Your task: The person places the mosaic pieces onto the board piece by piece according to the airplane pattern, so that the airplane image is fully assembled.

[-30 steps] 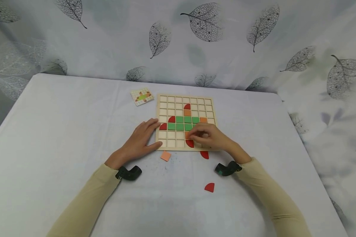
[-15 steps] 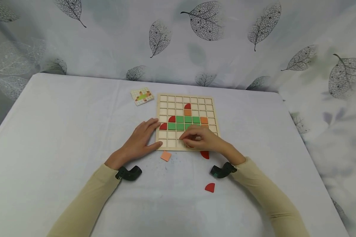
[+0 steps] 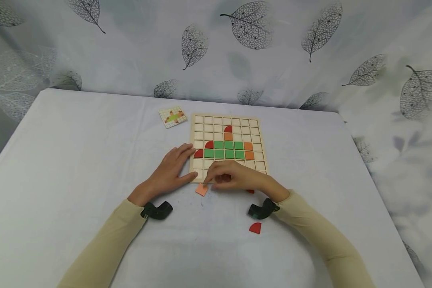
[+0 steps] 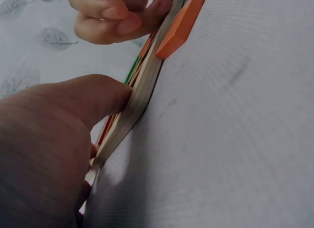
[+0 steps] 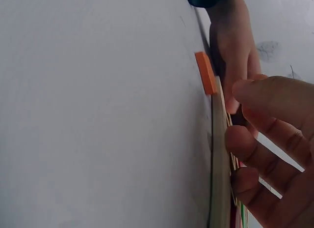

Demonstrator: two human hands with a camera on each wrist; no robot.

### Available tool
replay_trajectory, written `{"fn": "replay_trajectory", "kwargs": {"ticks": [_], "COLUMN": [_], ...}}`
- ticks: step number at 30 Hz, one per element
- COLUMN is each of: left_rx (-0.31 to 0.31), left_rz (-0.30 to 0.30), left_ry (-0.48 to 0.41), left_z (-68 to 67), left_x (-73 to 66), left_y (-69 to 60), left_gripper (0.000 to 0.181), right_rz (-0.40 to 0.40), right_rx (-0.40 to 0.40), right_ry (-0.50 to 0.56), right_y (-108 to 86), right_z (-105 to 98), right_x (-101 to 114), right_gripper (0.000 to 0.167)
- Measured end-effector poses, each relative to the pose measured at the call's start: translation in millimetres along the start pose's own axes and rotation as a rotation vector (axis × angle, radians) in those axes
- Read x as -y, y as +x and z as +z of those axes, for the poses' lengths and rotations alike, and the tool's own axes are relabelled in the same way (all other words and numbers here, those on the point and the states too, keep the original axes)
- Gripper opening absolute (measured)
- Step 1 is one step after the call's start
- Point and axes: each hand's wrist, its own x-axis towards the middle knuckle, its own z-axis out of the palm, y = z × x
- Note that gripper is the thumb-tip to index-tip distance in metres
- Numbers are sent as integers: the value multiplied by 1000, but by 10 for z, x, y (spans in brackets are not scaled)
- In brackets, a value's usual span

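A wooden grid board [image 3: 198,163] lies on the table with green squares [image 3: 229,154], orange squares [image 3: 248,146] and red quarter-circles [image 3: 209,145] in its cells. My left hand [image 3: 169,170] rests at the board's left side, fingers spread, thumb on the lower left corner. Over the lower edge hovers my right hand [image 3: 234,176], fingers loosely bent, hiding the cells below it. Its fingertips are close to a loose orange square tile [image 3: 201,189] just below the board. In the right wrist view, the orange tile [image 5: 206,73] is apart from the fingers, which hold nothing.
A small pattern card [image 3: 173,117] lies beyond the board's upper left corner. One red quarter-circle [image 3: 255,228] lies nearer the front; another [image 3: 251,191] shows partly from under the right hand. Leaf-patterned cloth [image 3: 250,26] hangs behind the table.
My right hand has moved left and down from the board's lower right area to beside the loose orange tile, uncovering orange and green squares. The left hand stays in place.
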Motion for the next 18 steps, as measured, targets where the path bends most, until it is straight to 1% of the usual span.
{"fn": "replay_trajectory", "kwargs": {"ticks": [1,6,9,13,18], "left_rx": [1,4,2,-3,-8], "left_rz": [2,2,2,8,16], "left_ry": [0,5,6,1,6], "left_z": [-2,3,10,13,18], "left_x": [2,6,10,17,24], "left_y": [-1,0,3,-1,2], "left_gripper": [71,72,72,71,71], "right_rz": [12,124,169,203,205], "right_rx": [13,77,109,147,161], "right_ry": [-17,-126,-146,-160,-196], "right_y": [16,73,99,130,158], "right_z": [14,62,74,82,88], "right_x": [-1,46,66,80,96], "right_gripper": [20,24,28,31,27]}}
